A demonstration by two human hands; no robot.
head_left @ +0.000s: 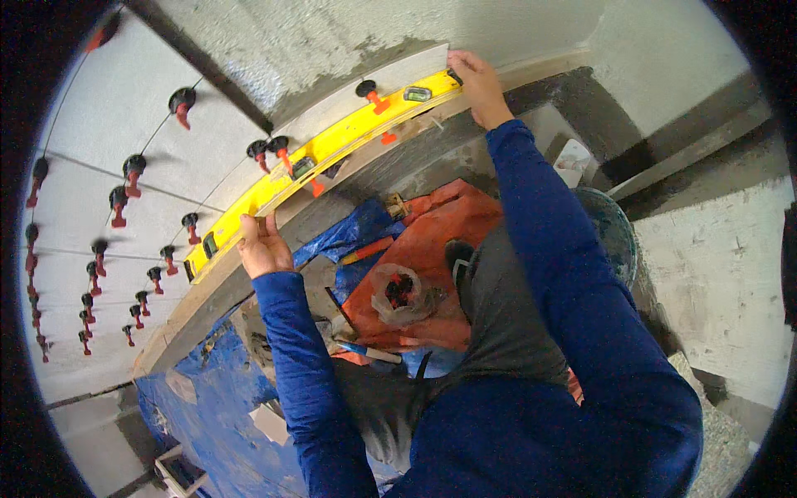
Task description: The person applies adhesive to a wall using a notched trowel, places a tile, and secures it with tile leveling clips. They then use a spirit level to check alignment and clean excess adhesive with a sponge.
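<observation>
A long yellow spirit level [349,131] lies along a narrow pale tile strip [432,62] low on the wall. My left hand [266,247] is closed at the level's lower edge, toward its left end, thumb and fingers curled against it. My right hand [481,90] grips its right end, fingertips also touching the tile strip's end. Near the level, red-and-black tile levelling clips [278,148] stick out of the joints, and another clip [372,93] stands above its right half. Beneath the level runs a wooden batten [199,300].
White wall tiles [91,187] with several levelling clips fill the left. Below me, an orange sheet [440,324] carries a clear bag [403,292] of red-and-black pieces. A blue tarp [195,398] covers the lower left. A bucket [610,228] stands right, behind my right arm.
</observation>
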